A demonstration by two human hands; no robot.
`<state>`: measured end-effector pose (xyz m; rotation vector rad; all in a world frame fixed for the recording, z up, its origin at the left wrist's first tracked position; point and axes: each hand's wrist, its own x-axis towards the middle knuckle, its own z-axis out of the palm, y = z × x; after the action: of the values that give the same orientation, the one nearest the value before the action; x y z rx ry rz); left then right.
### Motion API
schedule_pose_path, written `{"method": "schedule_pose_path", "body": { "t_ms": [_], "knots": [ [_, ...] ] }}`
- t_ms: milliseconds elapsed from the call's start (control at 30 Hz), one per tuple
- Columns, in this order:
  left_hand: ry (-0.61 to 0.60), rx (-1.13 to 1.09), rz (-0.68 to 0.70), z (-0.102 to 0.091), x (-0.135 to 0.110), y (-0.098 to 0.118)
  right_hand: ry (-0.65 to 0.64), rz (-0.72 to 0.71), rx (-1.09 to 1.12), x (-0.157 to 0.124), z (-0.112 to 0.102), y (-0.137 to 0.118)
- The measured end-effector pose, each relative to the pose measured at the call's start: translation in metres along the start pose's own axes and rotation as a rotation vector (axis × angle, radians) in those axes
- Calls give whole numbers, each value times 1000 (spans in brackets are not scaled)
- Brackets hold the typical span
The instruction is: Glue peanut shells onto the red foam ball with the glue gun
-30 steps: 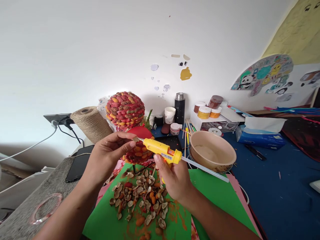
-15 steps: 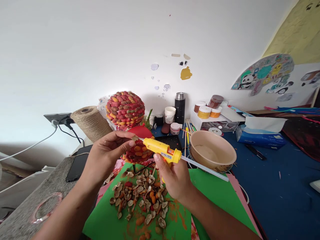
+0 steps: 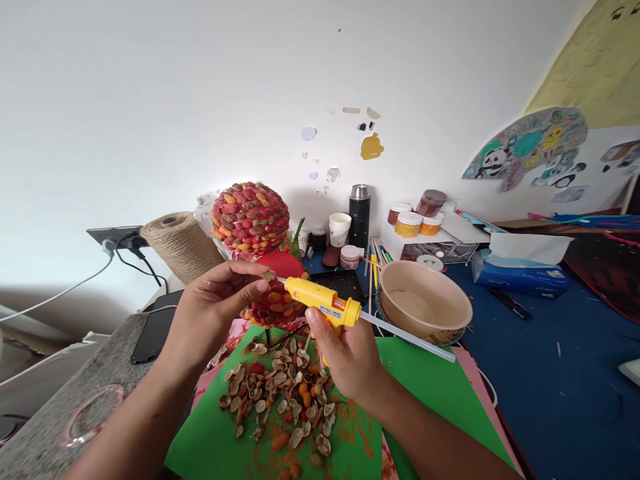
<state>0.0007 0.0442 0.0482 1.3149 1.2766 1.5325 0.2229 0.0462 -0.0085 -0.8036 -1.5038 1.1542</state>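
Between the thumb and fingers of my left hand (image 3: pixel 215 293) is a small peanut shell piece (image 3: pixel 269 275). My right hand (image 3: pixel 347 350) is wrapped round a yellow glue gun (image 3: pixel 320 299), its nozzle at the shell and a long clear glue stick (image 3: pixel 410 338) out of its back. Behind the hands stands a red ball partly covered with painted peanut shells (image 3: pixel 275 303), its lower side partly hidden by my hands. Below lie loose peanut shells (image 3: pixel 283 365), some painted orange or red, on green paper (image 3: pixel 215 427).
Another ball covered in painted shells (image 3: pixel 250 220) stands at the back, beside a twine spool (image 3: pixel 183 247). To the right are a beige bowl (image 3: pixel 425 293), paint jars (image 3: pixel 409 225), a black thermos (image 3: pixel 359 217) and a tissue pack (image 3: pixel 523 270). A phone (image 3: pixel 155 333) lies on the left.
Almost nothing differs. The glue gun and my right hand have shifted very slightly left, with the nozzle still at the shell piece in my left hand.
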Motion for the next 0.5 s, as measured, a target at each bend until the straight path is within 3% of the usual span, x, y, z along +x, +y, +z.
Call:
{"method": "schedule_pose_path", "body": {
  "t_ms": [500],
  "knots": [
    [26,23,-12,2,-2,4,-1,11,32,-1,0,-5]
  ]
}}
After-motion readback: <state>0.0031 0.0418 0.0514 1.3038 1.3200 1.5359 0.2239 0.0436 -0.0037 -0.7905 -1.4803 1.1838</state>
